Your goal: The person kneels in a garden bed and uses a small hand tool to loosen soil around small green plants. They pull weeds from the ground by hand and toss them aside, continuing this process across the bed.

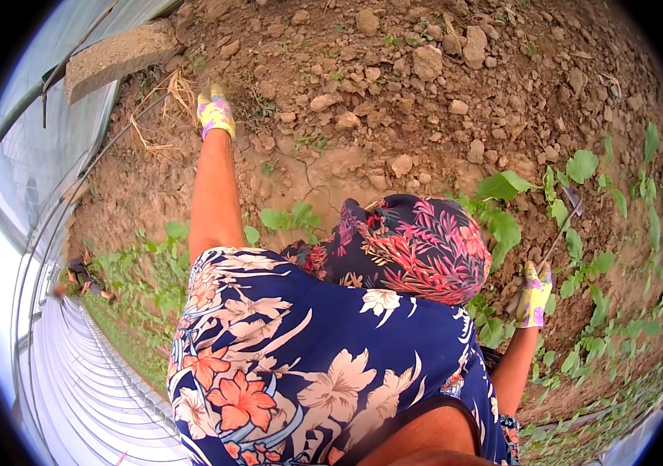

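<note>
At the upper left, my left hand (215, 110), in a yellow and purple patterned glove, reaches to the soil beside a tuft of dry straw (182, 93). Its fingertips are blurred against the ground, so whether they grip anything is unclear. On the right, my right hand (534, 294) wears a matching glove and is closed around the handle of a small hand hoe (558, 236). The hoe's metal blade (573, 201) rests low among green leafy plants (590, 268). Dark cloth with a red leaf print (413, 250) hides the ground between my arms.
Cloddy brown soil (366, 105) spreads ahead. A concrete block (122, 55) lies by the plastic greenhouse wall (23, 157) and its metal frame (17, 122). More seedlings (293, 218) grow near my left arm. Another person (90, 279) is farther off at left.
</note>
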`<state>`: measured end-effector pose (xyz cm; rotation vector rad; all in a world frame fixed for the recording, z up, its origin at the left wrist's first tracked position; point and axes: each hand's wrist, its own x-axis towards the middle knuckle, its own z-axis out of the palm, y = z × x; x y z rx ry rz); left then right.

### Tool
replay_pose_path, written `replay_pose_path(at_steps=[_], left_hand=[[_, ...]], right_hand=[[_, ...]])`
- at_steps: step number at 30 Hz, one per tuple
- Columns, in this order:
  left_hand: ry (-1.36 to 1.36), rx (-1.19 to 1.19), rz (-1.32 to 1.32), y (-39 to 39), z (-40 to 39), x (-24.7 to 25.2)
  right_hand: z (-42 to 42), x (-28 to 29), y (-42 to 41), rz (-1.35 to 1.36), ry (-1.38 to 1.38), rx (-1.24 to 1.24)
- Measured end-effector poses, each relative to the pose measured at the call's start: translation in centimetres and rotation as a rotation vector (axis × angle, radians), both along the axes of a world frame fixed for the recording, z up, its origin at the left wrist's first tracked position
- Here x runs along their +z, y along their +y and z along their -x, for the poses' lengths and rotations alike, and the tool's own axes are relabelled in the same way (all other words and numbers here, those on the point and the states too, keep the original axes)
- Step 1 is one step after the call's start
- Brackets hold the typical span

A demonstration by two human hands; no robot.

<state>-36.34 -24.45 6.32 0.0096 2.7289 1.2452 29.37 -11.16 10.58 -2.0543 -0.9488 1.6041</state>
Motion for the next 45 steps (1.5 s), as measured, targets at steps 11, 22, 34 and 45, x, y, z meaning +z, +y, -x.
replay_pose_path(at_steps=[11, 22, 34, 45], left_hand=[[-0.023, -0.139, 0.398, 5.8, -10.8, -0.6], [-0.143, 0.325, -0.399, -0.2, 0.8, 2.5], [-0.026, -0.142, -0.254, 3.6, -4.2, 1.0], [0.462, -0.826, 0.722, 11.1, -9.0, 3.6]], right_hand=[[-0.5, -1.4, 0.0, 0.03, -0.042, 0.064], [-0.5, -1.8, 0.1, 0.014, -0.075, 0.075], [-0.7, -1.3, 0.4, 0.041, -0.054, 0.07], [-0.4, -1.3, 0.3, -0.024, -0.046, 0.076]])
